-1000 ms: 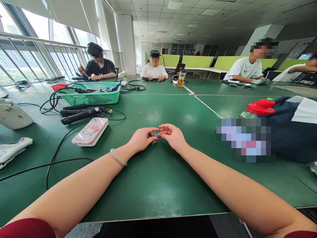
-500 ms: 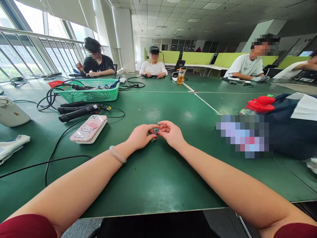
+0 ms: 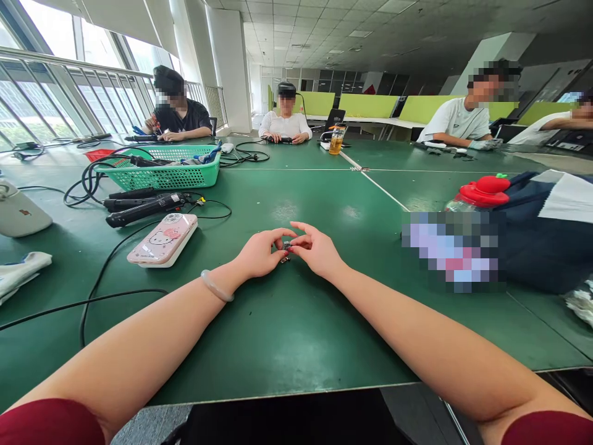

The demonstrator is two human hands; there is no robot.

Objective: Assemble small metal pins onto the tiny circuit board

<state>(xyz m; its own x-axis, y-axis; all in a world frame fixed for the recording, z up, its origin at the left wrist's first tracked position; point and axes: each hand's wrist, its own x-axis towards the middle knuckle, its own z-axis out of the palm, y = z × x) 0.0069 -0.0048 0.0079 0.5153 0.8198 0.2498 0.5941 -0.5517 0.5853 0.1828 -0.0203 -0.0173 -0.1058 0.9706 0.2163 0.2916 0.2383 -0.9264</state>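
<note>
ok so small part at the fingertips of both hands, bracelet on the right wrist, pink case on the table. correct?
One fix: the bracelet is on the wrist of the left hand, as the head view shows. The rest stands: small part at both hands' fingertips, pink case on the table.

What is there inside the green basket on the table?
Inside the green basket I see a dark, elongated item and some bluish items. The bottom, covered by them and the basket's near side, cannot be seen.
</note>
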